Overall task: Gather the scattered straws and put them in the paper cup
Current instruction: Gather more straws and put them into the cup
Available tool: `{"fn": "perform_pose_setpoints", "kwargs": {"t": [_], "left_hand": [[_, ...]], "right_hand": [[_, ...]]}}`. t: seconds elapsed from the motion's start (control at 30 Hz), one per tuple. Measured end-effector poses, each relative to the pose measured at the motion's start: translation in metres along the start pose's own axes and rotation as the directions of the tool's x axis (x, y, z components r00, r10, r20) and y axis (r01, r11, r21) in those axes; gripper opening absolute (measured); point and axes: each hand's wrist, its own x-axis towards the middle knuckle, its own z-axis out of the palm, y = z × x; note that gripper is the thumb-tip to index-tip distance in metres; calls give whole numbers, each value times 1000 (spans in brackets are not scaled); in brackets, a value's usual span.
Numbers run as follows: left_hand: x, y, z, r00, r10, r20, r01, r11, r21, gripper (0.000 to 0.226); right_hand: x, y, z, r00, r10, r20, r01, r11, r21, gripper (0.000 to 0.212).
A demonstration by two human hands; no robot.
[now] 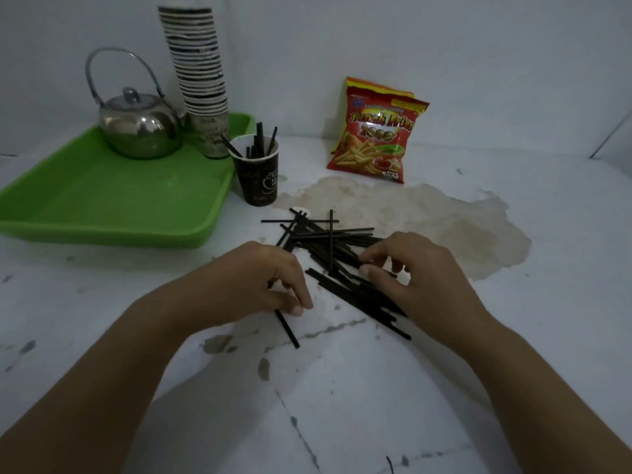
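From the head view, I judge the step in hand to be picking straws out of the pile. My left hand (273,278) has its thumb and fingers curled in a pinch on a single black straw (286,328) that lies apart from the heap, its free end pointing toward me. My right hand (403,275) is curled over the near side of the pile of straws (328,248), fingertips closing on a few of them; exactly how many it holds I cannot tell. To do this well, I would line up the loose straws parallel before lifting, so they go in as one bundle, and steady the cup while dropping them, since it looks light and could tip.

The straws are thin, short, black and stiff-looking, crossed over each other on the white tabletop (342,388). The paper cup (258,176), dark with a pale print, stands upright just beyond the pile beside the green tray (102,213), and already holds several straws.
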Motion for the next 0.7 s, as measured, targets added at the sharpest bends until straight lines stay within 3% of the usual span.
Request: {"fn": "perform_pose_setpoints", "kwargs": {"t": [0.2,0.5,0.6,0.7], "left_hand": [[-1,1,2,980,-96,177,81,992,92,26],[2,1,9,984,-41,173,28,997,75,17],[3,5,9,998,-33,53,29,996,79,15],[4,6,7,967,69,-245,-45,994,104,9]], "right_hand": [[-3,-7,10,980,-72,186,89,992,-87,19],[-5,-10,18,964,-59,261,110,977,-184,38],[-4,-10,18,968,-59,246,104,979,-175,36],[-5,-11,18,968,-58,244,104,978,-179,33]]}}
